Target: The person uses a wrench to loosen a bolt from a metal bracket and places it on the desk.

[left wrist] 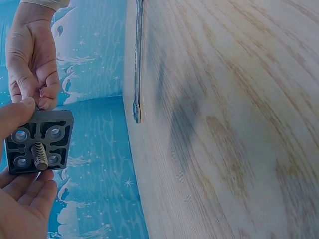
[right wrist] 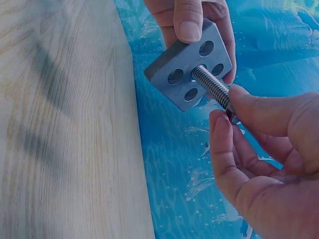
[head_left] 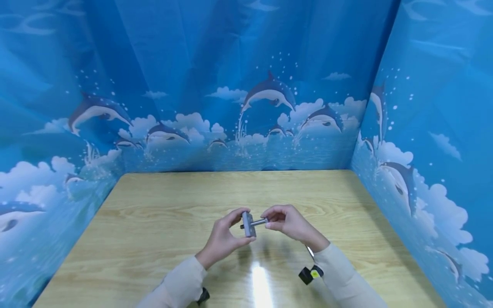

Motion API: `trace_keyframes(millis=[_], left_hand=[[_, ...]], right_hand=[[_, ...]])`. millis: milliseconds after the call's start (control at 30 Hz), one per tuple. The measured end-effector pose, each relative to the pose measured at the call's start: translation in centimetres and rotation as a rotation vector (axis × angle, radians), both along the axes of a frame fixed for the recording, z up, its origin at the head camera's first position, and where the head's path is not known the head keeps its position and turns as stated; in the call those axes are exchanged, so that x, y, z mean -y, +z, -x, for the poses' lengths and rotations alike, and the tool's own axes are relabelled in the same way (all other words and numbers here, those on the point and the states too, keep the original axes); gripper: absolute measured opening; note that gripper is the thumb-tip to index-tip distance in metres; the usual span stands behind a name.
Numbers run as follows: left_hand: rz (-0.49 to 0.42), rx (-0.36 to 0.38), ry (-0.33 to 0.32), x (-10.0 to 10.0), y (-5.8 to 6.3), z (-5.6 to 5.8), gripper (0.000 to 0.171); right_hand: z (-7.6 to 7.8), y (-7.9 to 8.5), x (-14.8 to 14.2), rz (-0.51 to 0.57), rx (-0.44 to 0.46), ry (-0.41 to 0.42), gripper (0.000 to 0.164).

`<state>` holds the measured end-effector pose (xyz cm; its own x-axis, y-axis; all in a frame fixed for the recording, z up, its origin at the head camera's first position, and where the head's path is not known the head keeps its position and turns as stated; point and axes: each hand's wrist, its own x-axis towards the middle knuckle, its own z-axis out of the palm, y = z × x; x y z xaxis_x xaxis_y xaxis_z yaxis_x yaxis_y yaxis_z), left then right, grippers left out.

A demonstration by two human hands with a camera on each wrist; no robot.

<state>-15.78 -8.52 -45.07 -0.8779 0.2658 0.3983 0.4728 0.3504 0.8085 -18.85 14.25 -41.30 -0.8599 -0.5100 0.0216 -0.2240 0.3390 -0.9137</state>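
Left hand (head_left: 222, 237) grips the block (head_left: 247, 227) above the tabletop (head_left: 165, 205), right hand (head_left: 292, 223) pinches the end of the bolt (head_left: 259, 222), its long axis running leftward through the block's middle

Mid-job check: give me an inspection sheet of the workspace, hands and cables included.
Surface: wood-grain table, bright glare streak at the front.
Job's things: bolt passing through the grey plate, threads showing on both sides.
Clutter: slim metal piece on the table; type unclear.
Left hand: grips the plate by opposite edges.
Right hand: fingers pinch the bolt's end.
Cables: nothing seen.
Surroundings: blue dolphin-print sheets behind and at both sides.
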Motion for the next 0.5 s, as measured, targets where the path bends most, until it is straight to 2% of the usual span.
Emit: trace_keyframes(millis=[300,400,500], left_hand=[[0.002,-0.006,0.000,-0.07,0.22,-0.16,0.073],[0.009,-0.004,0.000,-0.10,0.25,-0.15,0.074],[0.024,0.009,0.005,-0.11,0.30,-0.17,0.074]], right_hand=[[0.34,-0.24,0.00,-0.015,0.154,-0.025,0.045],[0.44,-0.28,0.00,-0.030,0.184,-0.031,0.056],[0.47,-0.36,0.00,-0.039,0.205,-0.029,0.059]])
